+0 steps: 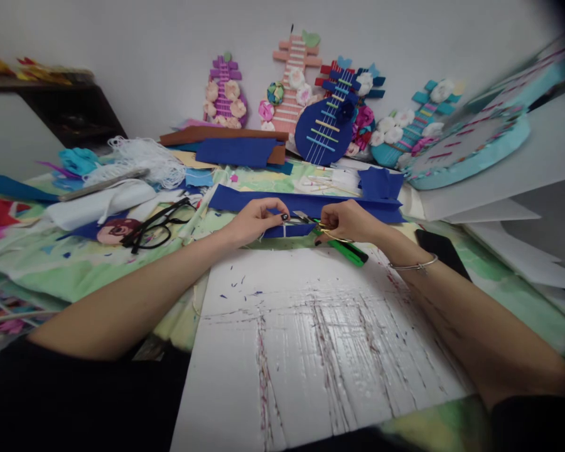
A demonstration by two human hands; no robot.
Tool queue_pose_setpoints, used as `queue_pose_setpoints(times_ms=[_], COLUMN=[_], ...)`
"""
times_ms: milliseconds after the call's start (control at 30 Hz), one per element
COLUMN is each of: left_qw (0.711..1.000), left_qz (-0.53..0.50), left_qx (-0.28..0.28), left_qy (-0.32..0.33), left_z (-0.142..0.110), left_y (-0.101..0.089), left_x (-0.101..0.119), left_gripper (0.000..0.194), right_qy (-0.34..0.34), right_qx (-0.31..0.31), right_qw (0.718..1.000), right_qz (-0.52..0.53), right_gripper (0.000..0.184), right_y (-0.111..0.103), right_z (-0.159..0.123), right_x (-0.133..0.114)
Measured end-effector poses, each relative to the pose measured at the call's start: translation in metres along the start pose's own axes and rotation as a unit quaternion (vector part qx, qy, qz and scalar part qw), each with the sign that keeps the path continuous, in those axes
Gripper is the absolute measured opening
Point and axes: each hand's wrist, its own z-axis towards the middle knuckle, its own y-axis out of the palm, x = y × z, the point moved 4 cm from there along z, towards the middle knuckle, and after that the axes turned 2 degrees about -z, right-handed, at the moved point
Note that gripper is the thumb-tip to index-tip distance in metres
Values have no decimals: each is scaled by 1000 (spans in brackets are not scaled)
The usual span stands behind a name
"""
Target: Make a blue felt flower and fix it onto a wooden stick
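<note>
While the small blue piece [299,231] is pinched near its left end by the left hand [254,221], the gold-handled scissors [335,235] are gripped by the right hand [351,220] near the other end. The hands are held apart, with the piece between them, by the far edge of the white board [230,376]. Whether the blades are closed on anything cannot be told. A narrow white band [284,230] crosses the piece beside the left fingertips. A green cutter [351,252] is laid just below the right hand.

Some cutting is judged done: blue scraps [223,296] are scattered on the board, whose surface is scored with long lines. The piece in hand is judged unfinished. Just beyond it a long blue strip [238,199] is laid out, seemingly to spare, with a folded blue piece [381,183] at its right end; blue sheet [235,152] is stacked farther back. White string [141,157] is heaped at left. Near the wall, a dark-blue lute-shaped model [306,135] is stood upright, strings and crossbars fitted; a purple model [225,97] and a pink model [289,116] are trimmed with flowers. These are judged largely complete.
</note>
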Motion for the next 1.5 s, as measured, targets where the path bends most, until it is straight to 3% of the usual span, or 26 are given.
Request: queue_pose_setpoints(times_ms=[333, 533, 667, 767, 833, 900, 1000, 1100, 1267, 1500], left_qw=[1000, 994, 997, 993, 992, 989, 955, 923, 926, 953], left_qz=[1, -100, -51, 51, 80, 119, 253, 323, 308, 255], left_qx=[0, -35, 39, 103, 80, 10, -101, -151, -158, -95], left_qy=[-13, -29, -30, 20, 64, 87, 122, 146, 151, 132], left_z=[-1, 1, 5, 4, 1, -3, -12, -15, -13, -12], left_y=[0, 6, -4, -16, -18, -16, -8, -2, -3, -10], left_x=[0, -5, -16, -13, -3, 8, 21, 23, 17, 21], left_gripper=[9, 8, 9, 21, 30, 33, 34, 25, 2, 12], right_qy=[-7, -3, 5, 3, -5, -10, -10, -17, -38, -50], right_qx=[6, 12, 8, 19, 27, 34, 45, 36, 12, 5], right_qw=[1000, 999, 999, 999, 999, 998, 997, 997, 995, 989], right_qz=[-27, -53, -41, -34, -38, -43, -55, -60, -87, -137], right_gripper=[34, 33, 35, 36, 36, 36, 37, 37, 39, 38], right_y=[-1, -1, -4, -11, -16, -19, -21, -19, -19, -20], right_z=[0, 0, -1, -3, -4, -6, -6, -7, -9, -12], right_x=[0, -1, 2, 6, 7, 9, 8, 4, -9, -16])
